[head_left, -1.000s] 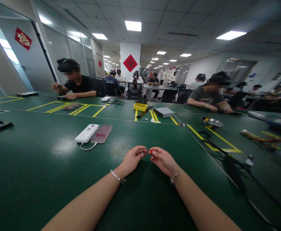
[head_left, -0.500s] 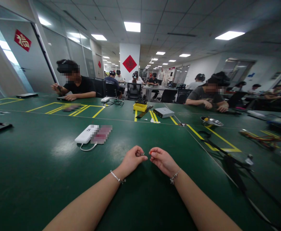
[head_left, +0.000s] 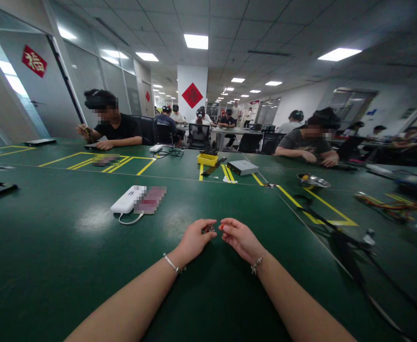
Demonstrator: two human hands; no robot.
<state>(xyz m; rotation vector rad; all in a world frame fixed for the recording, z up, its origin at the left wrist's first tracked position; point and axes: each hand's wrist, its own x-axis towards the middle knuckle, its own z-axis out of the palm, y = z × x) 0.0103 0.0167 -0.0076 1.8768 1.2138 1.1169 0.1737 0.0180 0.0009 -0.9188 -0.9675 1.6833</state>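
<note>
My left hand and my right hand rest close together on the green table, fingertips almost touching. The left hand's fingers are curled in a pinch around a tiny dark metal part. The right hand's fingers are pinched on a tiny red-orange piece. Both wrists wear thin bracelets. What the small parts are is too small to tell.
A white power bank with a cable lies left of my hands. Farther back are a yellow tray, a grey box and a metal dish. Black cables run at the right. Other people sit at the far edges.
Both hands stay in nearly the same place. The fingertips have shifted slightly, and the red-orange piece shows again between the right fingers.
</note>
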